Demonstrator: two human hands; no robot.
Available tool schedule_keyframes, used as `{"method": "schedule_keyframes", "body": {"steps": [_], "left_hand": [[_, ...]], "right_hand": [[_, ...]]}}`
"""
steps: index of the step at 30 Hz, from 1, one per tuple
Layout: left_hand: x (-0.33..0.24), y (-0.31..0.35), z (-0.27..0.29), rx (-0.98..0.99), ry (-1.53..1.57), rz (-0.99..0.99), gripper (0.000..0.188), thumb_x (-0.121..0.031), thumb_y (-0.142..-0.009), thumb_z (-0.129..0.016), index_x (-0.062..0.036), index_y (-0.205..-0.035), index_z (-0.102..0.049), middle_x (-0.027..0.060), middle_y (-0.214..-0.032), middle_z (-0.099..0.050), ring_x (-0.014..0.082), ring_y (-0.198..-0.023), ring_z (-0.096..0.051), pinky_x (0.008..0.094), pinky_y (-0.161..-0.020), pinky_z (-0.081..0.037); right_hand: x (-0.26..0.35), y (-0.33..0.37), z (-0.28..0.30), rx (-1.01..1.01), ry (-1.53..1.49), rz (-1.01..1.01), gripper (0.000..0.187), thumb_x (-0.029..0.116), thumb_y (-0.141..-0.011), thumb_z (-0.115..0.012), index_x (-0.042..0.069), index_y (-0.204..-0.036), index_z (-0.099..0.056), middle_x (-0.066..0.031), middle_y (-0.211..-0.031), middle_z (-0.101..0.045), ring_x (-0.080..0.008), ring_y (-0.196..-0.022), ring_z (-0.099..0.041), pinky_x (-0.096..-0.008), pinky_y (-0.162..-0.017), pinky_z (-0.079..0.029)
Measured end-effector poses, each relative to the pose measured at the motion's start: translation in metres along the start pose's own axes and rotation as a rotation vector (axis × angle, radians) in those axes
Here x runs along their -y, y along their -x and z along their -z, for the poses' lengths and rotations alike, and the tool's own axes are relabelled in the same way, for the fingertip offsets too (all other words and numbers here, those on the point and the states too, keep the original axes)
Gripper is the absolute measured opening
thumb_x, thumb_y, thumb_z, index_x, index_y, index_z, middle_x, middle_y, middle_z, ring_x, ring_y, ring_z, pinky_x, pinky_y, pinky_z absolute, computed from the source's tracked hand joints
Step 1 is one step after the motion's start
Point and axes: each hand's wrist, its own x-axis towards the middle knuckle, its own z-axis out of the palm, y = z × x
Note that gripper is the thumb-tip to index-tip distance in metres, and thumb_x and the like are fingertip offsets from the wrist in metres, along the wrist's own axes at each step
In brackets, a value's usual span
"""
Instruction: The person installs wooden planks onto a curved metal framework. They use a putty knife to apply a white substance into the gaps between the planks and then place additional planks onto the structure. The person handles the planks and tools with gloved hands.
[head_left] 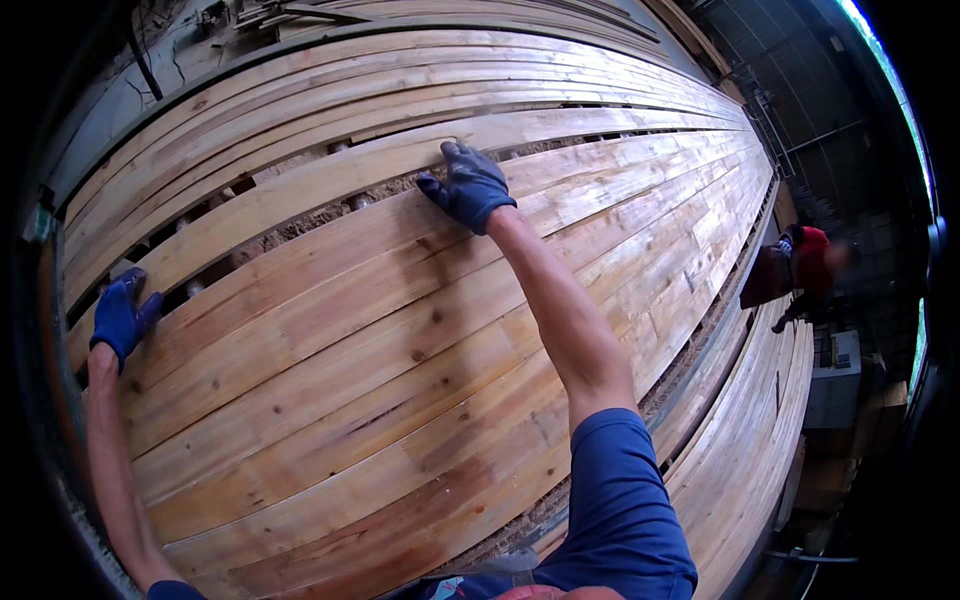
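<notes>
Long bed (212, 272) spread with pale wooden planks (330, 310) — all lying lengthwise.
Most sit edge to edge; toward the far side one board (260, 210) lies between gaps — there I can see short metal rollers (194, 288) and brown sawdust (300, 232).

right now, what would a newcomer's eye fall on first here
Long wooden planks, laid side by side, fill most of the view. Near its upper left, the person's blue-gloved left hand and, at upper centre, right hand are at one pale plank with dark gaps along both sides. Another person in red shows at the right.
</notes>
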Motion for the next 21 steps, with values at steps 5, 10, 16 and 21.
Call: {"method": "schedule_keyframes", "body": {"steps": [5, 10, 16, 21], "left_hand": [[-0.044, 0.114, 0.052, -0.260, 0.064, -0.057, 0.041, -0.022, -0.085, -0.071, -0.0011, -0.119, -0.062, 0.0217, -0.120, -0.063, 0.0372, -0.113, -0.059, 0.0406, -0.098, -0.047], [-0.097, 0.364, 0.126, -0.243, -0.036, 0.211, 0.043, -0.018, -0.083, -0.072, -0.0027, -0.121, -0.061, 0.0195, -0.120, -0.063, 0.0353, -0.111, -0.061, 0.0399, -0.096, -0.048], [-0.123, 0.767, 0.072, -0.382, -0.084, 1.110, 0.031, -0.020, -0.089, -0.069, 0.0005, -0.113, -0.065, 0.0172, -0.115, -0.067, 0.0272, -0.108, -0.064, 0.0351, -0.094, -0.048], [-0.181, 0.927, -0.090, -0.290, 0.380, 1.393, 0.033, -0.012, -0.087, -0.068, -0.0013, -0.116, -0.060, 0.0135, -0.109, -0.068, 0.0244, -0.102, -0.064, 0.0353, -0.092, -0.049]], "right_hand": [[-0.004, -0.034, -0.019, 0.176, -0.071, 0.000, 0.061, 0.057, -0.089, -0.052, 0.006, -0.121, -0.062, -0.0197, -0.123, -0.062, -0.0281, -0.116, -0.059, -0.0374, -0.102, -0.043], [0.026, 0.003, -0.003, 0.252, -0.582, 0.099, 0.051, 0.020, -0.102, -0.047, 0.000, -0.147, -0.034, -0.0146, -0.140, -0.050, -0.0181, -0.129, -0.046, -0.0298, -0.113, -0.033], [0.184, 0.151, 0.093, 0.258, -0.642, 0.622, 0.034, 0.007, -0.099, -0.052, 0.001, -0.133, -0.054, -0.0131, -0.128, -0.061, -0.0212, -0.113, -0.061, -0.0316, -0.099, -0.048], [0.243, 0.291, 0.107, 0.656, -0.771, 0.712, 0.026, 0.005, -0.098, -0.052, -0.001, -0.122, -0.060, -0.0150, -0.119, -0.065, -0.0202, -0.102, -0.065, -0.0322, -0.090, -0.051]]}}
